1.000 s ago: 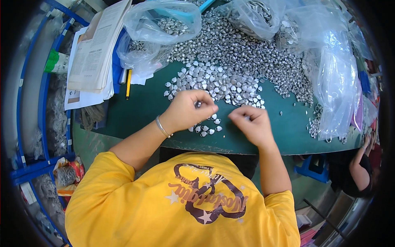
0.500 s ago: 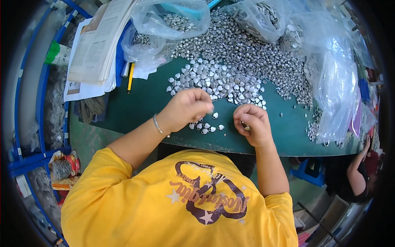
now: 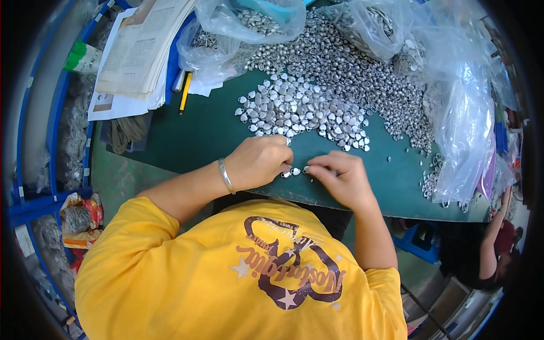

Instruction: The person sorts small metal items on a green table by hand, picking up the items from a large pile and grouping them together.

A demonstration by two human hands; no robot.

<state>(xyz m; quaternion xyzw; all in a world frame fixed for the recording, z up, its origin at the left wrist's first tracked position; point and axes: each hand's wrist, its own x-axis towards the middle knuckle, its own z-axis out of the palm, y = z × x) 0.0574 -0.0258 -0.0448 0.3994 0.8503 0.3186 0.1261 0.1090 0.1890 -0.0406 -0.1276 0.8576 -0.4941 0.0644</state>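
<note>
My right hand [image 3: 344, 177] pinches a small silvery metal charm [image 3: 306, 169] between thumb and forefinger, just above the green tabletop [image 3: 192, 141]. Close by on the left, my left hand [image 3: 262, 162] is closed, knuckles up, its fingertips down at the table; whatever they grip is hidden. A few shiny heart-shaped charms [image 3: 294, 171] lie between the two hands. Just beyond my hands spreads a loose pile of flat heart-shaped charms [image 3: 297, 107].
Behind it lies a larger heap of small grey metal pieces [image 3: 345, 71]. Clear plastic bags [image 3: 464, 130] line the right side and back. Papers [image 3: 139, 56], a yellow pen [image 3: 185, 93] and a cloth [image 3: 126, 133] sit at left. Another person's arm [image 3: 490, 243] shows at far right.
My left hand has lowered to the charms near the table edge, covering some. My right hand has turned from a curled fist to a pinch, moving left with a charm at its fingertips.
</note>
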